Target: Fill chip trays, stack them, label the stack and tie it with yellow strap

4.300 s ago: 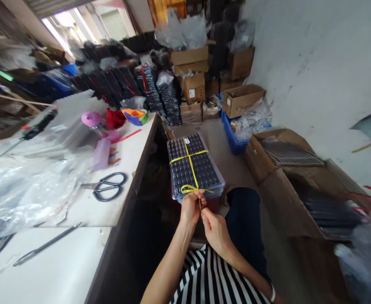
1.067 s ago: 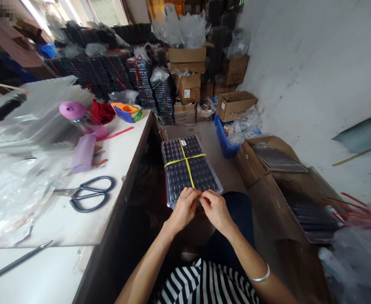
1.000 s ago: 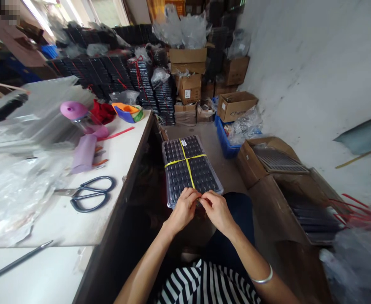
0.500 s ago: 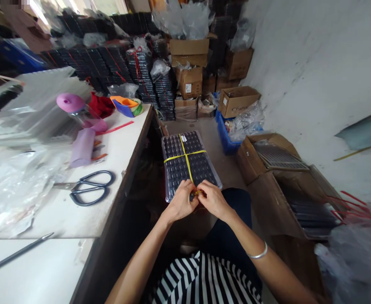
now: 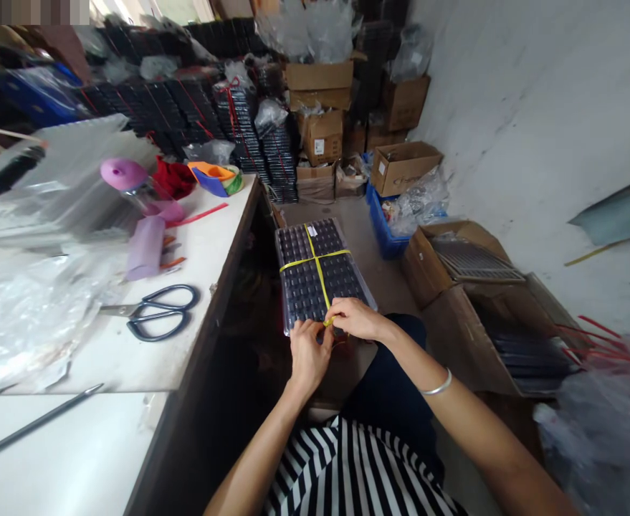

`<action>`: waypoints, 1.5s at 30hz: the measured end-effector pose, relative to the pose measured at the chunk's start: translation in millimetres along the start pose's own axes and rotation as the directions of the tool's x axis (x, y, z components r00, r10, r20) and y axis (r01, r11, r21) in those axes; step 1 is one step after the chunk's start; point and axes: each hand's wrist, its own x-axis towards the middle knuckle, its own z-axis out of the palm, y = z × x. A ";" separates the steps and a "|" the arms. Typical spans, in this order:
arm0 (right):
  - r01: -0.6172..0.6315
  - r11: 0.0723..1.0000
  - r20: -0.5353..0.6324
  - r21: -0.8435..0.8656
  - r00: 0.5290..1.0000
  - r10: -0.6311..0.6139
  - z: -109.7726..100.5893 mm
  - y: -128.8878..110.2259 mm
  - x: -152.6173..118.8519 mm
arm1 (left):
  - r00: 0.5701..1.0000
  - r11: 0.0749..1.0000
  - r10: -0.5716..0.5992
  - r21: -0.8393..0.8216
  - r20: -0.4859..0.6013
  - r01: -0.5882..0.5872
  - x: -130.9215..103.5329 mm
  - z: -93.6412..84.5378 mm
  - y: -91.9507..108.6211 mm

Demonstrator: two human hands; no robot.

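Observation:
In front of me lies a stack of clear plastic trays [image 5: 301, 290] filled with rows of small black parts. Yellow strapping ribbon [image 5: 315, 256] crosses over its top, with a small white label near the far edge. At the near edge my right hand [image 5: 355, 317] pinches the ribbon between thumb and fingertips. Close beside it, my left hand [image 5: 310, 355] has its fingers bent at the tray's near edge, thumb and forefinger closed around the ribbon's lower part. The ribbon's ends below the hands are partly hidden.
On the white table [image 5: 196, 373] at left lie scissors [image 5: 164, 312], a pointed metal rod [image 5: 35, 424], plastic sheets and a pink-topped bottle [image 5: 124, 174]. Cartons [image 5: 454, 265] and a blue crate [image 5: 387, 229] line the right wall. Tied black stacks [image 5: 239, 122] stand behind. A person is at far left.
My right hand has moved left and slightly up along the ribbon. My left hand has shifted a little down, its fingers reaching to the tray edge.

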 end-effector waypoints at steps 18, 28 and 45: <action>-0.155 0.957 -0.276 -0.246 0.958 0.085 10.2 0.8 9.9 | 0.996 0.997 0.020 0.075 0.083 -0.027 -3.3 12.4 3.7; -0.024 0.976 -0.157 -0.215 0.988 -0.010 -15.8 12.9 1.3 | 0.999 0.998 -0.045 -0.051 -0.022 0.044 -10.9 4.3 8.2; -0.078 0.934 -0.314 -0.350 0.949 -0.039 4.8 15.5 -1.7 | 0.961 0.865 -0.274 -0.445 -0.031 0.232 -8.8 3.2 15.0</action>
